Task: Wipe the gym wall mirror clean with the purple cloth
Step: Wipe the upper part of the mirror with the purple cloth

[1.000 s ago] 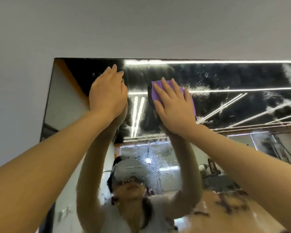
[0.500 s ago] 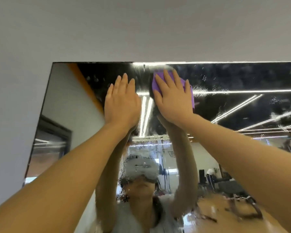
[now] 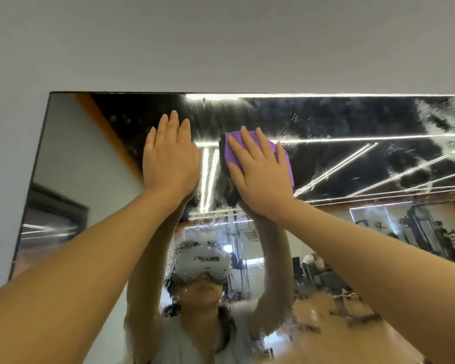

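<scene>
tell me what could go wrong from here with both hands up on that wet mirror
The bare left hand lies flat on the mirror and may leave prints on wiped glass. The right hand presses the purple cloth with open fingers, so it could slip. Foam at the far right may dry into streaks.

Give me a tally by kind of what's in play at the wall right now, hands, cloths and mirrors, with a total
Hands: 2, the left hand flat on the glass, the right hand pressing the cloth
Cloths: 1, the purple cloth
Mirrors: 1, the wall mirror
Total: 4
</scene>
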### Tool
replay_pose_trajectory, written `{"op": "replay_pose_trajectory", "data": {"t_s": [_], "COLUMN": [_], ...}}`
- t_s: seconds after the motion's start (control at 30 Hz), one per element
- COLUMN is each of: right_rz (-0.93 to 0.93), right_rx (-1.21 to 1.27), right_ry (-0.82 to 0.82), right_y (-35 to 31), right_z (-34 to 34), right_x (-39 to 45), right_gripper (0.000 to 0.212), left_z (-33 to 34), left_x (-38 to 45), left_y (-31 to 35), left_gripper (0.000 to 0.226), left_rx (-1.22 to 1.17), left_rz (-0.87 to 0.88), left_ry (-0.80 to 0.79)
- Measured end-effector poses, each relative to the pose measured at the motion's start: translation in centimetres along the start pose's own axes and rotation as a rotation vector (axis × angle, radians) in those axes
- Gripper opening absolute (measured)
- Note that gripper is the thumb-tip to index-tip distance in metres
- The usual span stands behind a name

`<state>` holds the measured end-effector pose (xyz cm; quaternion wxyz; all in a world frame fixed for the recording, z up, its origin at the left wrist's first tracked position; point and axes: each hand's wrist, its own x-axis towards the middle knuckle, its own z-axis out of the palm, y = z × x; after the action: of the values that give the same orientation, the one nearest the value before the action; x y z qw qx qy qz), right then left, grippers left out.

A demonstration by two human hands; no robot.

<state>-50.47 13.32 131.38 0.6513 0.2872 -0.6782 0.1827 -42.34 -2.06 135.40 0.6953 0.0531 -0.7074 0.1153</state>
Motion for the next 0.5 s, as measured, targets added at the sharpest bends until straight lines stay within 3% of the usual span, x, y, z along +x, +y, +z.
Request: {"op": "replay_pose_trajectory", "data": {"t_s": [0.33,0.5], "right_rz": [0.052,0.017], "right_rx": [-0.009,0.000], "right_ry": [-0.020,-0.018], "right_y": [3.2,3.4], "right_z": [-1.4,-1.6], "right_x": [9.2,8.5], "right_gripper": [0.056,0.055], "left_z": [0.3,0.1], "left_x": [0.0,0.0], "left_y": [0.2,0.3], "left_gripper": [0.054,0.053], "left_rx": [0.022,0.031], "left_rz": [-0.012,-0.016], "left_ry": [0.021,0.015]}}
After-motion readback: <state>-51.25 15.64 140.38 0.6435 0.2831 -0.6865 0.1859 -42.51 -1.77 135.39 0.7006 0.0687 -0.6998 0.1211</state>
